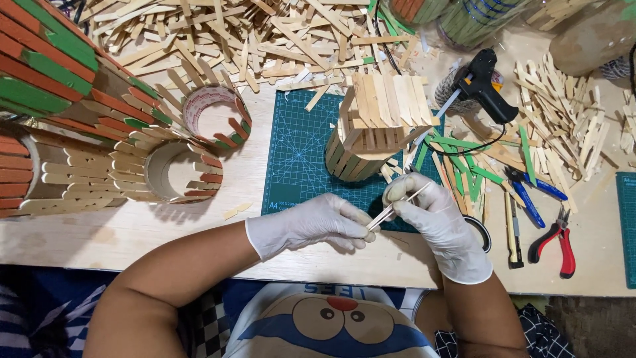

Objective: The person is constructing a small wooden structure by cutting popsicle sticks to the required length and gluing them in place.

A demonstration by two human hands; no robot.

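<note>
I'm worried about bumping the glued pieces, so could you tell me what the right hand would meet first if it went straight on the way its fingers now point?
The right hand points up and left. It would probably meet the stick-clad cylinder on the green cutting mat first, though depth is unclear.

Both the left hand (pixel 317 222) and the right hand (pixel 434 215) wear white gloves and pinch a pale natural-wood stick (pixel 397 206). Just beyond the fingers lies a dark green mat (pixel 298 149) with a fine white grid; on it stands a pale wood holder (pixel 371 126) with green slats low down. Right of the right hand lie green sticks (pixel 464 166), blue-handled cutters (pixel 530 192), red-handled pliers (pixel 560 242) and, farther off, a black glue gun (pixel 483 83).
</note>
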